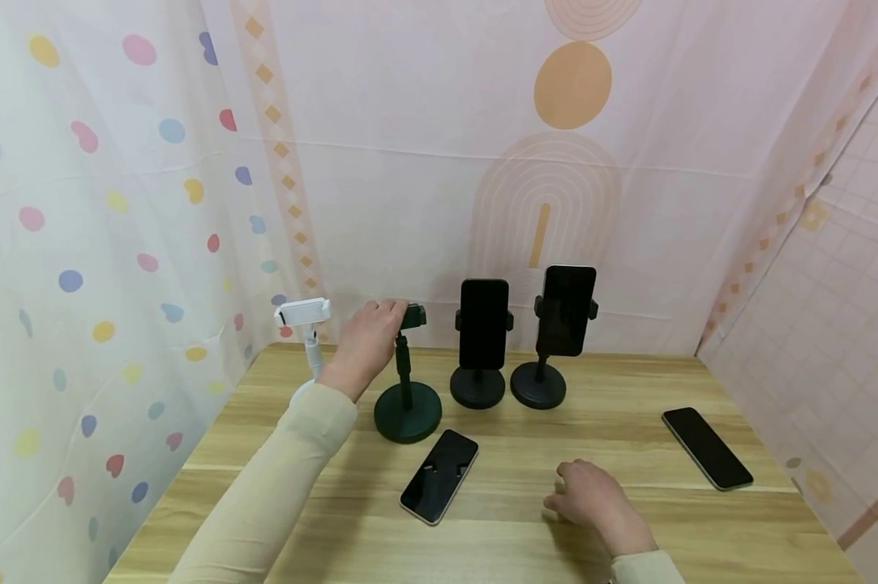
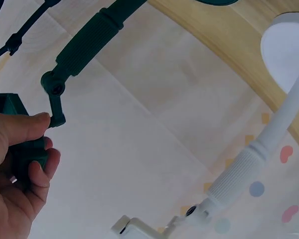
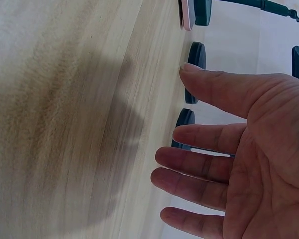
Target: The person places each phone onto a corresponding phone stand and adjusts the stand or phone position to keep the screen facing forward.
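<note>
My left hand [image 1: 366, 345] grips the clamp head [image 2: 27, 154] of a dark green phone stand [image 1: 407, 411], thumb on one side and fingers curled round the other. The stand's round base is on the wooden table, and its clamp holds no phone. Just left of that hand rises a white phone stand [image 1: 313, 353], also without a phone. In front of the green base lies a phone [image 1: 440, 477], dark screen up. My right hand [image 1: 592, 501] hovers low over the table to the right of this phone, fingers loosely spread and holding nothing [image 3: 269, 149].
Two black stands hold upright phones, one phone [image 1: 484, 324] beside the green stand and another phone [image 1: 566, 311] farther right. A further phone [image 1: 707, 448] lies face up near the table's right side. Patterned curtains [image 1: 409, 203] hang behind the table [image 1: 526, 454] and along its sides.
</note>
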